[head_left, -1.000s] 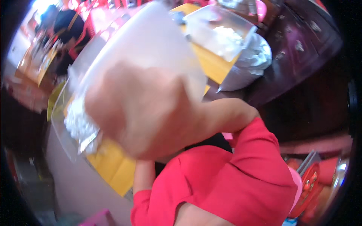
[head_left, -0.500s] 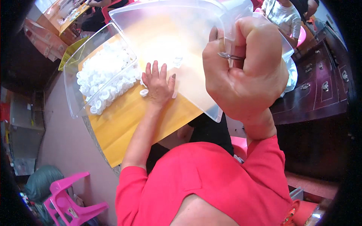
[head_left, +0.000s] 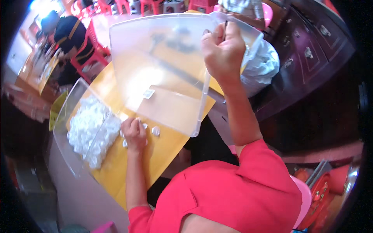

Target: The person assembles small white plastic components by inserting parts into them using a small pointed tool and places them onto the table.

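A large translucent plastic box [head_left: 167,66] stands tilted over the yellow table [head_left: 163,153]. My right hand [head_left: 227,48] is raised at its upper right edge, fingers closed around the rim; a small dark thing shows between the fingers, too blurred to name. My left hand [head_left: 134,134] rests low on the table with its fingers curled in; whatever they hold is hidden. Beside it lie a few small round white plastic caps, one of them a loose cap [head_left: 155,131] to its right. A heap of white caps [head_left: 91,130] fills a clear container [head_left: 64,128] on the left.
A pale plastic bag [head_left: 260,66] sits beyond my right arm, near dark drawers [head_left: 299,54]. Further back are red chairs [head_left: 91,50], a person in dark clothes [head_left: 72,35] and another in a light top [head_left: 243,9]. A yellow bin [head_left: 58,110] stands past the table's left edge.
My view has swung, so the scene shifts. The right hand is farther from me, and more of the translucent box shows. My left hand's spread fingers have curled shut among the loose caps.
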`<state>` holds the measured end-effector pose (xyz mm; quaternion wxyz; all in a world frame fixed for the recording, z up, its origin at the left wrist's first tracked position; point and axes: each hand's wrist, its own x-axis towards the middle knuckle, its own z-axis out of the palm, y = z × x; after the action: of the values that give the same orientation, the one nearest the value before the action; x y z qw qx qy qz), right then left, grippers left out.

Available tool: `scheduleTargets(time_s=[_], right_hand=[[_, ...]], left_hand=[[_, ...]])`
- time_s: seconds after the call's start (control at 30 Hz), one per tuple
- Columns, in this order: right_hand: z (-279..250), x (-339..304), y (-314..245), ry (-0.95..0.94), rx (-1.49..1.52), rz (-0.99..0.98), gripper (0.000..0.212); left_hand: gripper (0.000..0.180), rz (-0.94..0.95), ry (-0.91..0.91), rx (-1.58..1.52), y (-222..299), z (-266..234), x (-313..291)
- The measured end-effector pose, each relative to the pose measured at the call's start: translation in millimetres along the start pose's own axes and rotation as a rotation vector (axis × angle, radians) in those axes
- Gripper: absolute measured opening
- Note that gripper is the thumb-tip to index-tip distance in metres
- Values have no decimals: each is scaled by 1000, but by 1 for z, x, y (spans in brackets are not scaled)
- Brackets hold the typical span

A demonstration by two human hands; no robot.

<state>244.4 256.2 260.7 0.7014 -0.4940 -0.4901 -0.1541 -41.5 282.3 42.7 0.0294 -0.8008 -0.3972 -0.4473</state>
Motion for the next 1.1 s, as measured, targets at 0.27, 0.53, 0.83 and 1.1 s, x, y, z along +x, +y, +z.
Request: scheduleTargets(time_s=[0.27,0.53,0.83,1.1], right_hand=[[-26,-2,117,91,206,581,14],[-18,-47,224,163,256,795,20],[-60,-51,211,-229,-86,789,29],[-62,-82,19,-510,273,516,21]], left_hand=[[5,-1,-80,-11,-3,-5,-6],[11,-29,-64,-1,6,-19,-5],[18,-489,181,60,-3,-84,-70],[32,-557,28,143,-6,-82,-81]])
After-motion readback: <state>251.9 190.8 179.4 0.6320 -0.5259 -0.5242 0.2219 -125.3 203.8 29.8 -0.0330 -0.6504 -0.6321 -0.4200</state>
